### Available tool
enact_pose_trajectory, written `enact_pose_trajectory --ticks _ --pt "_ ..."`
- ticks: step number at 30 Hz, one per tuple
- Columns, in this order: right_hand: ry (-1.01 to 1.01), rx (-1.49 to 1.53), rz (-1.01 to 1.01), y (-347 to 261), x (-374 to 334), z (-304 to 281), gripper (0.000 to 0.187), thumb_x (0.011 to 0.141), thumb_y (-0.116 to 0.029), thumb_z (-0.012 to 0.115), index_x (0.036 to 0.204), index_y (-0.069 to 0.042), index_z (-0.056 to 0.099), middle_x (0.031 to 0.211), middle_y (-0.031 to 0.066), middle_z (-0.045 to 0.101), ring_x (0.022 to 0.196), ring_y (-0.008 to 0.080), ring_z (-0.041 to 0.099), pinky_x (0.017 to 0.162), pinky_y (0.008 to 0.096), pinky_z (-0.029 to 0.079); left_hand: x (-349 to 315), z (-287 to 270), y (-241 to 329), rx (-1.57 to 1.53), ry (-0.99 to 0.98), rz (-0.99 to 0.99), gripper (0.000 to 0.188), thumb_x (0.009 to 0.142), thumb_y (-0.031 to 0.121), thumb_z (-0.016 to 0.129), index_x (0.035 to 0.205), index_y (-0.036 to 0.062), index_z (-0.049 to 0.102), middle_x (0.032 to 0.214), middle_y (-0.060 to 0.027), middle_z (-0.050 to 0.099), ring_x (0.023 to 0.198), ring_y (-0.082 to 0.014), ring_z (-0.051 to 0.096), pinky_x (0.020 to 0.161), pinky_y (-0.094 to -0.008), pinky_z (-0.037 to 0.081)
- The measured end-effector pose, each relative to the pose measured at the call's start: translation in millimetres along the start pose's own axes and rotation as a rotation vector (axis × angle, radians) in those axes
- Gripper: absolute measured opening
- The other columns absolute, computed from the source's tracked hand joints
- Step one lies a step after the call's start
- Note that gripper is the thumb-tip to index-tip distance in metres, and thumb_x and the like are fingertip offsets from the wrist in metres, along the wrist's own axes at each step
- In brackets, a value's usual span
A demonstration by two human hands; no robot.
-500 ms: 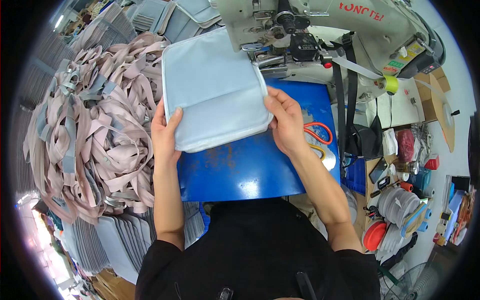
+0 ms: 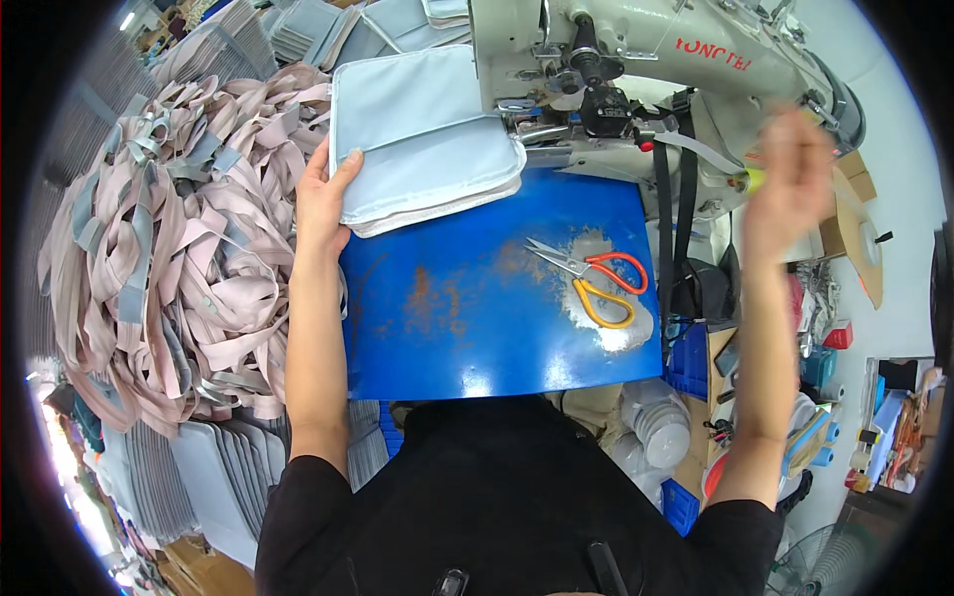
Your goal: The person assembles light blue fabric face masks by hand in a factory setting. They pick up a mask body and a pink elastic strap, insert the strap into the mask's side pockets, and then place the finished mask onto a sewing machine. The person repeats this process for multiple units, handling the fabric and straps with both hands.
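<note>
My left hand [image 2: 326, 199] grips the left edge of a flat light-blue fabric panel [image 2: 432, 164] with rounded corners and a bound edge, thumb on top. A crease or seam crosses the panel, and a second layer shows under its near edge. The panel's right side lies by the needle area of a sewing machine [image 2: 502, 55]. Raised at the right, in front of the machine's arm, my right hand [image 2: 790, 184] is smeared by motion, so its fingers are unclear. Scissors [image 2: 576, 266] with red and yellow handles lie on the blue table [image 2: 477, 348].
A big heap of pinkish-grey straps [image 2: 219, 258] is piled left of the table. Stacked grey panels [image 2: 214, 477] stand below it, and more panels [image 2: 308, 30] lie behind. Black straps [image 2: 664, 219] hang by the machine. Cardboard [image 2: 855, 228] and tools crowd the right side.
My right hand has let go of the panel and swung up to the right. The panel, still in my left hand, has shifted slightly, its near edge farther from me. The scissors are now fully uncovered.
</note>
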State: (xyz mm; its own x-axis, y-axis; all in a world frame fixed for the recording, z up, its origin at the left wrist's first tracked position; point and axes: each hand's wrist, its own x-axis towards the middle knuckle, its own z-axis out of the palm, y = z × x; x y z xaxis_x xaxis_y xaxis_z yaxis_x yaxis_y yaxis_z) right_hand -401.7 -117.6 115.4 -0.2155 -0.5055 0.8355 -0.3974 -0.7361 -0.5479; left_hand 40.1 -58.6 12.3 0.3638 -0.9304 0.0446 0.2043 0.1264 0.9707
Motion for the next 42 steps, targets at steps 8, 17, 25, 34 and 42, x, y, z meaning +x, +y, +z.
enact_pose_trajectory --ticks 8,17,25,34,42 --pt "-0.022 -1.080 0.072 161 236 -211 0.035 0.093 -0.023 0.070 0.124 -0.007 0.071 0.121 0.0180 0.072 0.099 0.0281 0.070 0.088 0.0400 0.055 2 1 -26 0.027 -0.064 -0.083 0.064 0.092 0.014 0.075 0.149 0.0012 0.050 0.136 -0.0136 0.063 0.122 -0.0228 0.061 0.102 -0.0347 0.049" --pt "0.198 -0.582 0.318 212 172 -159 0.040 0.104 -0.037 0.049 0.109 -0.001 0.067 0.115 0.0280 0.069 0.116 0.0460 0.062 0.103 0.0495 0.047 -17 -49 -92 0.276 0.122 -0.108 0.077 0.096 0.029 0.072 0.160 0.0042 0.037 0.155 -0.0213 0.045 0.139 -0.0371 0.045 0.116 -0.0492 0.038" --pt "0.490 -0.497 0.078 128 61 -109 0.034 0.101 -0.025 0.059 0.121 0.003 0.059 0.106 0.0190 0.065 0.112 0.0363 0.061 0.101 0.0451 0.045 -63 -101 -96 0.778 -0.143 0.294 0.049 0.103 0.026 0.061 0.142 -0.0035 0.054 0.146 -0.0283 0.051 0.132 -0.0442 0.051 0.110 -0.0525 0.042" --pt "-1.072 -0.485 0.265 10 -175 -59 0.059 0.078 -0.022 0.082 0.131 -0.009 0.059 0.108 0.0140 0.063 0.102 0.0367 0.066 0.085 0.0476 0.055 -56 -99 -108 0.524 -0.027 0.072 0.068 0.097 0.031 0.071 0.153 0.0048 0.044 0.154 -0.0243 0.044 0.140 -0.0399 0.044 0.117 -0.0510 0.036" --pt "-1.290 0.268 1.163 18 -174 -32 0.083 0.082 -0.003 0.077 0.157 0.000 0.041 0.096 0.0038 0.072 0.080 0.0068 0.063 0.070 0.0264 0.053 -53 -74 -107 0.113 0.072 -0.014 0.057 0.092 0.003 0.072 0.145 -0.0023 0.051 0.137 -0.0130 0.062 0.122 -0.0223 0.060 0.107 -0.0353 0.046"
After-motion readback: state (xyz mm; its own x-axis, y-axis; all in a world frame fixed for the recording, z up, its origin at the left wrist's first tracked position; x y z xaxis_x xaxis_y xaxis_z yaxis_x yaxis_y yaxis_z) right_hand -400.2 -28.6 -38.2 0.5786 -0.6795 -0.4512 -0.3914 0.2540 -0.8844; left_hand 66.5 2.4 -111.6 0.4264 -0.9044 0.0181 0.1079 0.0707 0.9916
